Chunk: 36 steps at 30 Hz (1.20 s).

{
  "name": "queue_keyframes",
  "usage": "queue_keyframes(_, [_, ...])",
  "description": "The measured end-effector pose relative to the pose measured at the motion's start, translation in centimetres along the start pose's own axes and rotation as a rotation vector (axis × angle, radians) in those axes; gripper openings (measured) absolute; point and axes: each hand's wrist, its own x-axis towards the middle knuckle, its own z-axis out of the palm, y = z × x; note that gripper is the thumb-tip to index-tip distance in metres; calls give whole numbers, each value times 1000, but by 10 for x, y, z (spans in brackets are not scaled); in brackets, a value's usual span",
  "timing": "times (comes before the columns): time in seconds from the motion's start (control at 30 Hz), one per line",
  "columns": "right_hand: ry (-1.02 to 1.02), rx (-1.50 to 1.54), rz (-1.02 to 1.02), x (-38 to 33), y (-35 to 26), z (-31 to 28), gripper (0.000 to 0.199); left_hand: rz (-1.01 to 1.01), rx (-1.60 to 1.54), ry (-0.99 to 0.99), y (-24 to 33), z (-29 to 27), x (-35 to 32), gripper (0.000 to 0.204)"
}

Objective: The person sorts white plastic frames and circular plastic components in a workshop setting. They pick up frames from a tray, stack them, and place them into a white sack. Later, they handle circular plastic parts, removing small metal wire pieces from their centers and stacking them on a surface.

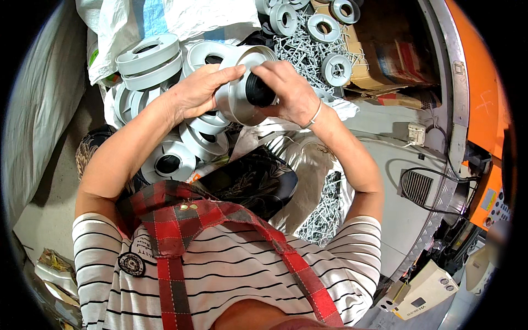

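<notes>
A round grey plastic flanged part [234, 102] is held up in front of me, tilted so its open side faces right. My left hand [201, 91] grips its left side, thumb over the upper rim. At the opening, the curled fingers of my right hand [291, 91] close round a black ribbed round insert [258, 91]; the fingertips are partly hidden. Similar grey flanged parts lie beneath and to the left, among them a stacked pair [148, 63] and one with a dark centre [168, 162].
Behind my hands, loose screws [302, 49] and grey rings [336, 70] fill a cardboard box [360, 66]. More screws [324, 214] sit in a white bag near my lap. A white woven sack [212, 19] lies at the back. Orange machinery [484, 71] and a black cable [434, 210] are on the right.
</notes>
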Motion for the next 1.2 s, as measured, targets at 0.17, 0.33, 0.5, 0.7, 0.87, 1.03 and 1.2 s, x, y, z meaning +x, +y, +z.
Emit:
queue_keyframes(0.17, [-358,1542,1194,-1,16,11,83,164,476,89,-4,1,-1,52])
queue_keyframes(0.33, [110,276,833,-53,113,43,60,843,1228,307,8,-1,-4,77])
queue_keyframes(0.5, [-331,-181,1075,-169,205,102,69,562,1905,372,13,-34,4,67])
queue_keyframes(0.7, [-727,-444,1182,-184,193,123,51,768,1417,263,11,-26,14,48])
queue_keyframes(0.87, [118,251,588,-80,101,57,47,-16,96,254,-10,-10,23,38])
queue_keyframes(1.03, [192,985,694,-41,89,66,31,-49,-210,261,-17,-23,25,30])
queue_keyframes(1.2, [-558,-3,952,-121,206,220,29,4,-7,304,-11,-17,27,26])
